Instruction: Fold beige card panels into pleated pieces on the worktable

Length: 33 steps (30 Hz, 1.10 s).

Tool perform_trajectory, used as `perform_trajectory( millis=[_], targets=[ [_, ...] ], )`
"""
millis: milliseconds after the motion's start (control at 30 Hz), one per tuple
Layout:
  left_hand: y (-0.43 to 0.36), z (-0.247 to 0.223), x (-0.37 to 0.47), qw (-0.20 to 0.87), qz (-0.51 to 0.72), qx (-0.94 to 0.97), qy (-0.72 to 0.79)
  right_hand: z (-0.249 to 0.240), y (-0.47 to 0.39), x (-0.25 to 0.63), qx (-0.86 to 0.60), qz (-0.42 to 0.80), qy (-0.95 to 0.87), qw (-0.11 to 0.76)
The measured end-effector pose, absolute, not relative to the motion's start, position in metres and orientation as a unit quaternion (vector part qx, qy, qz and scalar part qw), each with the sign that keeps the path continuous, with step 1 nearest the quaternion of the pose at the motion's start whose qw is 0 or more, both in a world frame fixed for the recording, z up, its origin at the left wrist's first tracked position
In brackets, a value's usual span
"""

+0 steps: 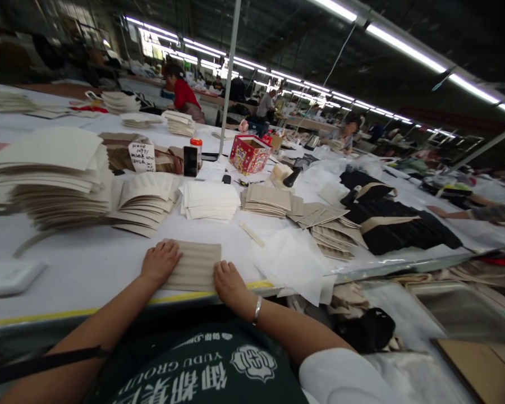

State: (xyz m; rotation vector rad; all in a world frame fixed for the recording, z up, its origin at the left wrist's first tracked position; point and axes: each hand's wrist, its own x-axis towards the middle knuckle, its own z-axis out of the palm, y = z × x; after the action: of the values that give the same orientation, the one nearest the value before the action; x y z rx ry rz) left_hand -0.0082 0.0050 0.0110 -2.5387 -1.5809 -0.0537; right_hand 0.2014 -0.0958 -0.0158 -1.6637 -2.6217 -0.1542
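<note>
A beige striped fabric panel lies flat at the front edge of the white table, directly before me. My left hand has its curled fingers on the panel's left side. At the right edge, my right hand pinches the panel, fingers bent and thumb hidden. Just beyond are a fanned stack of cream pieces, a pile of white pieces and a stack of beige pieces. A small pale ruler-like strip lies to the right of the panel.
A tall stack of cream panels stands left. Thin white sheets overhang the table edge at right, near black fabric bundles. A red patterned box, a phone and a metal pole stand farther back. Other people work beyond.
</note>
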Motion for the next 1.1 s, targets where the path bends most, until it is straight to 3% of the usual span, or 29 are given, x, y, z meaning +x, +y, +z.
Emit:
perform_trajectory(
  millis=[133, 333, 567, 833, 1000, 1100],
  targets=[
    [0.002, 0.013, -0.009, 0.047, 0.016, -0.846, -0.530, -0.016, -0.127, 0.191, -0.549, -0.041, -0.834, 0.034],
    [-0.029, 0.000, -0.034, -0.048, 0.058, -0.860, -0.505, 0.001, -0.118, 0.184, -0.564, -0.033, -0.825, -0.007],
    [-0.046, -0.006, -0.047, -0.059, 0.040, -0.869, -0.490, 0.012, -0.055, 0.205, -0.620, -0.049, -0.783, -0.005],
    [-0.033, 0.010, -0.038, -0.045, 0.025, -0.863, -0.502, 0.011, -0.008, 0.201, -0.622, -0.037, -0.779, -0.067],
    [-0.005, 0.009, -0.030, -0.035, 0.004, -0.861, -0.507, 0.012, -0.009, 0.213, -0.625, -0.068, -0.777, 0.001],
    [0.000, 0.001, -0.023, -0.037, 0.014, -0.856, -0.515, 0.019, -0.001, 0.241, -0.706, -0.080, -0.703, 0.025]
  ],
)
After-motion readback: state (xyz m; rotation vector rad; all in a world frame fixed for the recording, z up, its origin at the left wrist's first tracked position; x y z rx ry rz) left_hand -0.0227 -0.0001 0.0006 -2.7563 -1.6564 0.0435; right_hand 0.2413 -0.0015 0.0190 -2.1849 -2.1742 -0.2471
